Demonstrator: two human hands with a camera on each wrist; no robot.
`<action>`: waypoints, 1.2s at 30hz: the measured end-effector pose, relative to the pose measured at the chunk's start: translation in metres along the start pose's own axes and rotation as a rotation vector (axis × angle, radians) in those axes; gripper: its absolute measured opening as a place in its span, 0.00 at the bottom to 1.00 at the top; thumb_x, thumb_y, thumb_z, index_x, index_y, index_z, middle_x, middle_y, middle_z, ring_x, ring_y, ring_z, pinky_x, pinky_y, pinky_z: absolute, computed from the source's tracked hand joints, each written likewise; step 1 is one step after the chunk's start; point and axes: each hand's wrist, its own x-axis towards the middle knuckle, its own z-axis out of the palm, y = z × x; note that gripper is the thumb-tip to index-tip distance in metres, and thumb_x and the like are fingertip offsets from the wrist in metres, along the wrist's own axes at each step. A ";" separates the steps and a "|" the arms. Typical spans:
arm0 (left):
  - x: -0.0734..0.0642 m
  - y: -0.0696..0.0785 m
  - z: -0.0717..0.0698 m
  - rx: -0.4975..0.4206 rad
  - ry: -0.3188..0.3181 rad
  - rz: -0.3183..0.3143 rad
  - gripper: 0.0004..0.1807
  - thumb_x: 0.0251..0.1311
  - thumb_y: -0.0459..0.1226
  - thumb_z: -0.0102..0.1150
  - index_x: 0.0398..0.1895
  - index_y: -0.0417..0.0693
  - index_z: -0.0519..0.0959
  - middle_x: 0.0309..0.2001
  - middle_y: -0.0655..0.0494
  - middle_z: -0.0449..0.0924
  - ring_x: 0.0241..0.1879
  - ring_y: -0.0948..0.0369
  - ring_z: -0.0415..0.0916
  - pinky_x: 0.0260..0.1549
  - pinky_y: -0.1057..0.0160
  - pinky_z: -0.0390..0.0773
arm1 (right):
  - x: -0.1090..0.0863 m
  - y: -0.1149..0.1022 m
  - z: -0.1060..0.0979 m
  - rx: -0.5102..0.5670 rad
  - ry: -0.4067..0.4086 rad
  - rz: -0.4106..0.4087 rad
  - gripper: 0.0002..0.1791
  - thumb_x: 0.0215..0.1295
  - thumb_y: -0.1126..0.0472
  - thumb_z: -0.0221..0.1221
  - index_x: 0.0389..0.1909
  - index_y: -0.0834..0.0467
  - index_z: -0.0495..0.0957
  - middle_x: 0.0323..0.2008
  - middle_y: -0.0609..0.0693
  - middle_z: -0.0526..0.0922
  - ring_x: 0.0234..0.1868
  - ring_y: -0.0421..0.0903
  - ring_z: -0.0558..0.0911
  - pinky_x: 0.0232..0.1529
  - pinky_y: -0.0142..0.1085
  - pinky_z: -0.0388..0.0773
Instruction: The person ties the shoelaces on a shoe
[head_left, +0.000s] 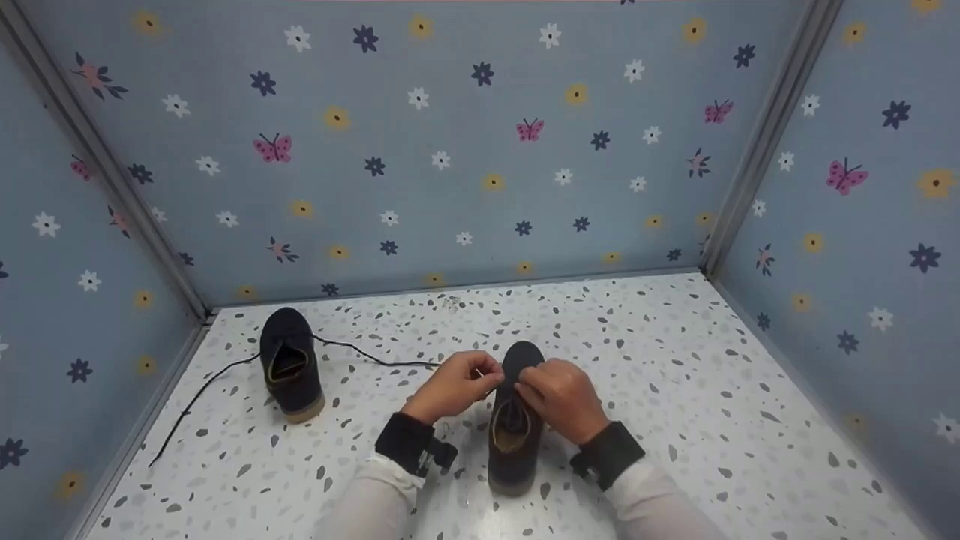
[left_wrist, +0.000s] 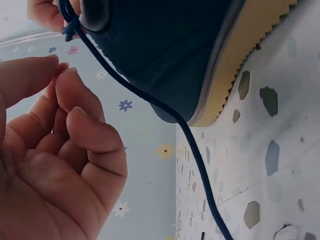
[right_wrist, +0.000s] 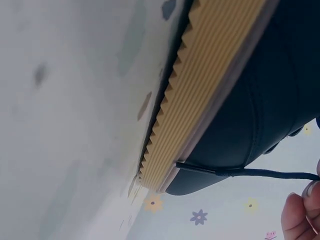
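A dark lace-up shoe (head_left: 514, 442) with a ribbed tan sole (right_wrist: 200, 95) stands on the speckled floor, toe facing the back wall. My right hand (head_left: 562, 397) is over its right side and pinches a dark shoelace (right_wrist: 270, 173), whose tip end sticks out past the fingers. At the left of the shoe, my left hand (head_left: 454, 386) has its fingers curled and thumb against the fingertips (left_wrist: 72, 82); no lace shows between them. A shoelace strand (left_wrist: 170, 112) hangs down the shoe's side from a small loop (left_wrist: 70, 22) near the right fingers.
Another dark shoe (head_left: 289, 352) stands to the left, its loose laces (head_left: 206, 390) spread out on both sides over the speckled floor (head_left: 675, 375). Flower-patterned panels (head_left: 450, 150) wall in the back and both sides.
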 end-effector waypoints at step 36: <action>0.007 -0.003 0.006 0.051 -0.103 0.015 0.08 0.77 0.39 0.55 0.40 0.46 0.81 0.30 0.56 0.78 0.27 0.65 0.73 0.29 0.67 0.74 | -0.003 0.002 -0.004 0.044 -0.047 0.030 0.10 0.60 0.57 0.74 0.31 0.50 0.81 0.22 0.43 0.81 0.22 0.40 0.77 0.26 0.33 0.74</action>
